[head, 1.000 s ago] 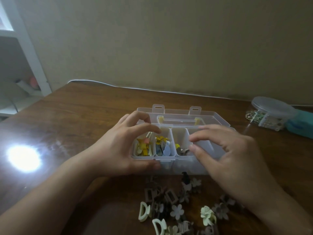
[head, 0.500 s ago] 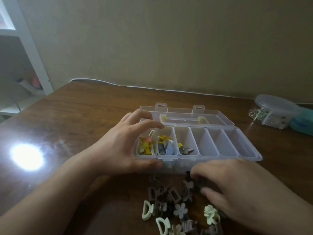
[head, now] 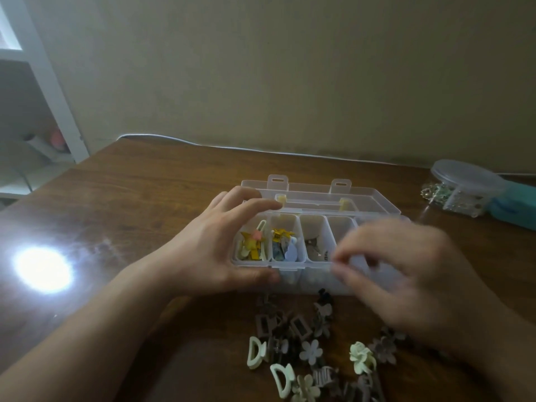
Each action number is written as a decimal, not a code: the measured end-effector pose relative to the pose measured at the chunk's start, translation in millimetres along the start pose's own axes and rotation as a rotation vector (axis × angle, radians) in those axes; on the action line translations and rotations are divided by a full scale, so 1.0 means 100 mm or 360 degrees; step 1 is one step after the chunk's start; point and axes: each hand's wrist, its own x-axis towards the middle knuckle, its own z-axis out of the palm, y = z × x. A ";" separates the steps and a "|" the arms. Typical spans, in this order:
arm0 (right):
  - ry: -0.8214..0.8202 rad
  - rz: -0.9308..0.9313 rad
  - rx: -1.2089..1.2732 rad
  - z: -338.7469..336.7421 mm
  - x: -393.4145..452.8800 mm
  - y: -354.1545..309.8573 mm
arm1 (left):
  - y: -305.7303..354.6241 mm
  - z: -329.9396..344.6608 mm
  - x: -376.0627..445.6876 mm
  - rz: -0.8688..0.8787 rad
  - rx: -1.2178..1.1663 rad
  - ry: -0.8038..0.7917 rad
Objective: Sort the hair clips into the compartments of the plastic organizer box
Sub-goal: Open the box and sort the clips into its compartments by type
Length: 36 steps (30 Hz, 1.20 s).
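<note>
sorting is in its middle part: the plastic organizer box (head: 293, 266) stands open near the centre of the wooden table (head: 145, 192), with its lid laid flat toward 12 o'clock, and only the three leftmost compartments hold clips. yellow and pink pieces are seen in the first, yellow and blue ones in the second, a few dark ones in the third, while the compartment next to it looks bare. the left hand (head: 214, 250) is curled round the left end of the box, thumb on the front wall and fingers over the back edge, so the box is held steady. the right hand (head: 406, 274) is blurred above the front rim, at 3 o'clock from the third compartment; its thumb and fingertips are drawn together as in a pinch, but whether a clip is held between them cannot be told. the step is judged to be a drop into the third or fourth compartment. for the next move the pinch must be brought over the right cell and released inside its walls. the pile of unsorted hair clips (head: 313, 349) lies at 6 o'clock, just in front of the box, and is partly cut by the lower edge. the right compartments are hidden by the right hand. a clear container (head: 461, 184) at 2 o'clock is too dim to be read.
</note>
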 end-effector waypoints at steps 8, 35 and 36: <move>-0.0599 -0.0249 -0.0525 0.24 -0.13 -0.03 | 0.00 0.01 0.00 -0.0007 0.0001 0.0007; 0.0249 0.0035 -0.0102 -0.08 -0.07 -0.01 | 0.02 0.00 0.00 -0.0042 0.0005 -0.0028; 0.0186 -0.0015 -0.0120 -0.12 -0.08 -0.05 | 0.02 0.00 0.00 -0.0041 0.0004 -0.0032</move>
